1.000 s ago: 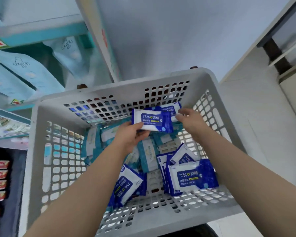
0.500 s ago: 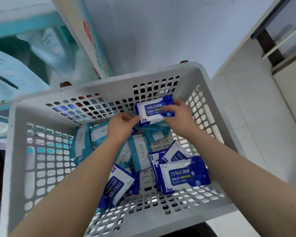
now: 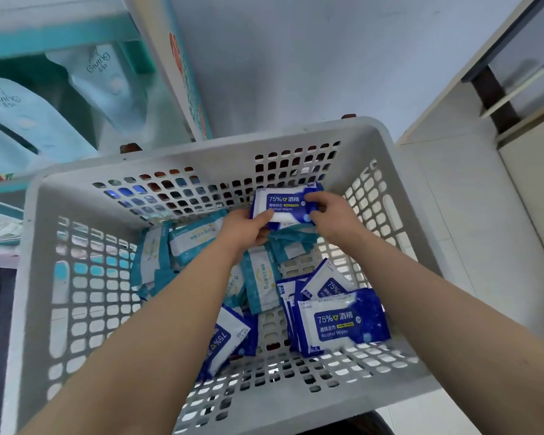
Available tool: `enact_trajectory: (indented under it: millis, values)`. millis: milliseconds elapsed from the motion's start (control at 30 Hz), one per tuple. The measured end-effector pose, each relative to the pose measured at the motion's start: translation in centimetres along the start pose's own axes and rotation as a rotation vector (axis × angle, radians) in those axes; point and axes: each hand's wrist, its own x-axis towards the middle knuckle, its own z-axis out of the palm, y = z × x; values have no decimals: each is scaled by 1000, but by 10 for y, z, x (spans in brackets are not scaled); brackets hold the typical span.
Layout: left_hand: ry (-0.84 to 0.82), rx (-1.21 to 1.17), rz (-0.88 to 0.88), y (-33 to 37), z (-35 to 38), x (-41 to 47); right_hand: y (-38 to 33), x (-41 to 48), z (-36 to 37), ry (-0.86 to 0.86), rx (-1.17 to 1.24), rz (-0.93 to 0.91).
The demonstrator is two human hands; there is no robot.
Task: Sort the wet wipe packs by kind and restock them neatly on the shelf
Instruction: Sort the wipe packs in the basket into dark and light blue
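"75%" and "Alcohol Wipes" on blue packs [image 3: 343, 324]; "Giving" on shelf's teal packs [image 3: 104, 76].

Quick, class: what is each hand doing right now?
Left hand: closed on the blue pack, left end.
Right hand: closed on the same pack, right end.

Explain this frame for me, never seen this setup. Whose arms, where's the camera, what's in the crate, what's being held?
There is no robot here: a person works bare-handed, and one wide-angle camera on their head looks forward and down, so both forearms reach in from the bottom edge. The left hand and right hand together have a grip on the dark blue alcohol wipes pack, one at each end, up near the far wall of the grey perforated basket. Loose inside lie more dark blue packs at the near right and teal wipe packs further in. At upper left is the shelf with pale blue bags on it.
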Motion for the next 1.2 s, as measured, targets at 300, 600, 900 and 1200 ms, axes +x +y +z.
enact_trajectory:
  millis: [300, 600, 900, 1200]
  values:
    - [-267, -162, -87, 6, -10, -18, -1, -13, -12, 20, 208, -1]
    - [-313, -119, -148, -20, -10, -42, 9, -31, -28, -403, 33, 173]
    - [-255, -27, -80, -37, -14, -57, 24, -31, -19, -158, -42, 51]
    - [-254, -337, -61, -23, -22, -68, 4, -41, -22, -372, 77, 108]
